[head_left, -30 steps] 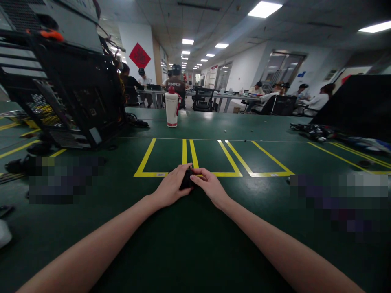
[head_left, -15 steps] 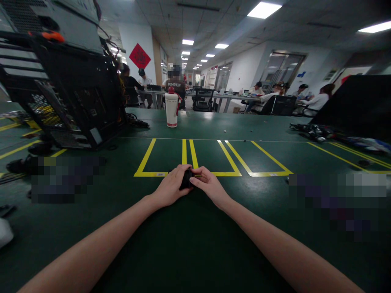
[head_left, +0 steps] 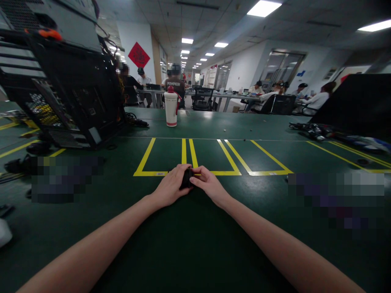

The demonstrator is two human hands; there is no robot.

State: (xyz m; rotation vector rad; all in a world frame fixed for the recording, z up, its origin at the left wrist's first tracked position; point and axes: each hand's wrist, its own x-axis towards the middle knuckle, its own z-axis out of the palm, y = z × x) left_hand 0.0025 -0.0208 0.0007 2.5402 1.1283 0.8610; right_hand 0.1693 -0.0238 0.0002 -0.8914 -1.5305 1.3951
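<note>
Between my hands, low over the green table [head_left: 189, 240], is a small black object [head_left: 186, 179] whose kind I cannot make out. My left hand [head_left: 171, 185] wraps over its left side and top, hiding much of it. Against its right side, the thumb and fingertips of my right hand [head_left: 210, 185] are closed in a pinch. Both hands are just in front of the yellow tape outlines [head_left: 226, 173] on the tabletop.
An open computer case [head_left: 73, 93] stands at the left with cables beside it. A white bottle with a red lid [head_left: 171, 108] is upright at the back. A black panel [head_left: 357, 106] and cables [head_left: 314, 132] are at the right. People sit at far desks.
The black object seems to have turned slightly between my hands. Both hands stay in nearly the same place and keep their hold; the view has shifted very little.
</note>
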